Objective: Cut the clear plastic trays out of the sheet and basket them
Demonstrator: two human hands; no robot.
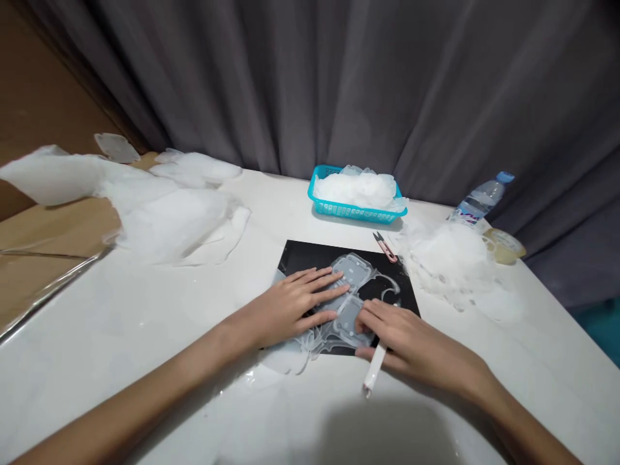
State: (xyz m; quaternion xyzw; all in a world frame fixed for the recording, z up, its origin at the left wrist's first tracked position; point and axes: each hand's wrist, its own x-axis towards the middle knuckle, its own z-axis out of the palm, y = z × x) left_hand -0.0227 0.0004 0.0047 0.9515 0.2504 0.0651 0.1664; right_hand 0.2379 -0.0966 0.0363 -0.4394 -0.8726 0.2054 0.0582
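Note:
My left hand [307,300] lies flat with its fingers spread on a translucent sheet piece [354,272] that has a rounded outline and pale dots. The sheet rests on a black mat [295,254]. Close by on the right, my right hand [394,326] is closed around a slim white stick-like tool [374,371]. Its lower end points toward me, while its other end is hidden under the fingers, over a second dotted sheet piece [345,321]. Clear curved offcuts [391,281] lie around the pieces.
Pink-handled thread snips [385,247] lie at the mat's upper right edge. A turquoise basket [358,212] holds white translucent pieces. More white sheets [169,216] are heaped at left, beside cardboard [58,236]. At right are a white pile [445,258], a water bottle [482,199] and a tape roll [504,245].

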